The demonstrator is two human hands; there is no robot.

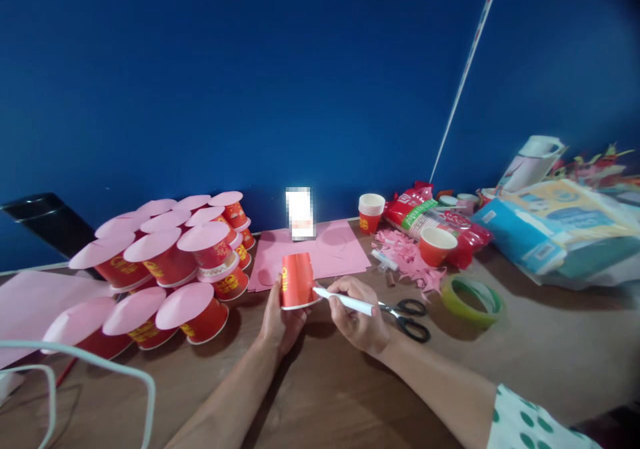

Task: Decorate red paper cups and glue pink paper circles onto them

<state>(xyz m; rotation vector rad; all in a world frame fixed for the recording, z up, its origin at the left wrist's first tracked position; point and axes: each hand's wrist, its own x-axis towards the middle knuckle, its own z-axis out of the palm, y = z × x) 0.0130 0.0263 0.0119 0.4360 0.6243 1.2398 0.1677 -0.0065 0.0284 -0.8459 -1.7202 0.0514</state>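
Observation:
My left hand (284, 322) is closed around a red paper cup (297, 279) with yellow lettering, held upside down above the table. In my right hand (357, 319) is a white marker pen (350, 302), its tip at the cup's right side near the rim. Whether the tip touches the cup I cannot tell. Behind the cup lie pink paper sheets (345, 246) with a circle outline on them. Black-handled scissors (407, 316) rest on the table just right of my right hand, partly hidden by it.
Several upturned red cups topped with pink paper discs (185, 306) crowd the left side. To the right are stacked cups (371, 212), pink paper scraps (410, 256), an upright cup (437, 244), a tape roll (473, 299) and a blue-yellow package (555, 229). A white tube frame (150, 396) stands front left.

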